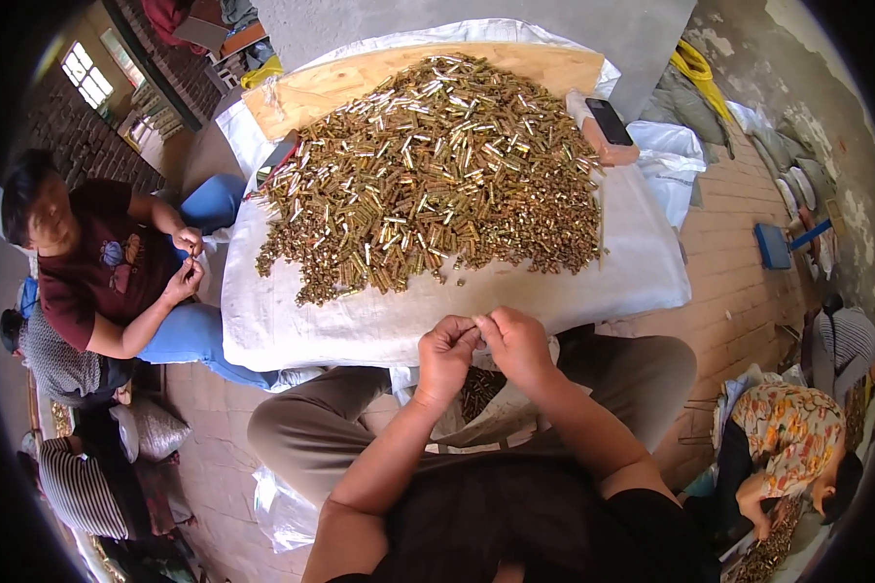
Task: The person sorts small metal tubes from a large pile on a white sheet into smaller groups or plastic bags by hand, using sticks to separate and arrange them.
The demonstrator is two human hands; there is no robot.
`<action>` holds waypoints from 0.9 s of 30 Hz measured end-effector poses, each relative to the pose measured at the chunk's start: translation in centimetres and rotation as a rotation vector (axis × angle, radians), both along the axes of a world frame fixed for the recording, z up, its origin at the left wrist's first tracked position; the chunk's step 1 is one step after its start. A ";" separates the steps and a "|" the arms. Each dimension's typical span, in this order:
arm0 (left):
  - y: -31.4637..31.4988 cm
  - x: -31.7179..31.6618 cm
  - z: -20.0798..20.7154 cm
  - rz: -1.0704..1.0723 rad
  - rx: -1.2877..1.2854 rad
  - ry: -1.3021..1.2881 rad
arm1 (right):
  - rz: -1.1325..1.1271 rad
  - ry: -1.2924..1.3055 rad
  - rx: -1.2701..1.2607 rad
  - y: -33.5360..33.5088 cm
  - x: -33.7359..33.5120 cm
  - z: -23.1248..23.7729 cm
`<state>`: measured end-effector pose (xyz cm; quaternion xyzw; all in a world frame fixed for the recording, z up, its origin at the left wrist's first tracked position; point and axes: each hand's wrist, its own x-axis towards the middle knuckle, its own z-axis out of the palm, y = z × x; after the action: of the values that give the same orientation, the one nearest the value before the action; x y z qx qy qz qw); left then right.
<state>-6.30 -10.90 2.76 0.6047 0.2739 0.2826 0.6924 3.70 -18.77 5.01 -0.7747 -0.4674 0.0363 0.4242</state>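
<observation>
My left hand (445,356) and my right hand (517,346) meet just off the near edge of the cloth-covered table (399,328). Thumbs and fingertips of both are pinched together; whatever is between them is too small or hidden to make out. Beyond them a large heap of brass-coloured metal pieces (428,165) covers much of the table. Most pieces look like short threaded rods or sleeves. Smaller nut-like pieces (554,228) gather at its near right side. Below my hands, between my legs, similar metal pieces (480,391) lie in a pale sack or cloth.
A wooden board (544,66) edges the table's far side. A dark phone (609,122) rests on a brick-like block (605,151) at the right. At the left sits a co-worker in a maroon shirt (97,257), hands near the table. Other people work at both sides.
</observation>
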 end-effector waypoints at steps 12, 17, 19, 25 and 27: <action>8.0 2.7 0.6 -0.141 0.902 0.353 | -0.027 -0.319 -0.198 5.7 6.0 -4.0; 12.0 6.6 -2.2 -0.056 1.208 0.627 | -0.064 -0.356 -0.281 6.7 5.8 -4.7; 12.2 7.0 -2.5 -0.161 1.289 0.709 | -0.081 -0.352 -0.283 6.4 5.7 -4.5; 11.6 6.7 -1.5 -0.040 1.167 0.493 | -0.179 -0.329 -0.331 6.4 5.4 -4.5; 10.8 6.1 -0.9 0.005 1.055 0.354 | -0.187 -0.310 -0.341 6.2 5.5 -4.7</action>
<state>-0.17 -0.05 1.89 0.9070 0.2088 0.2773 0.2386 9.24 -12.60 0.32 -0.8712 -0.4404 -0.0440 0.2122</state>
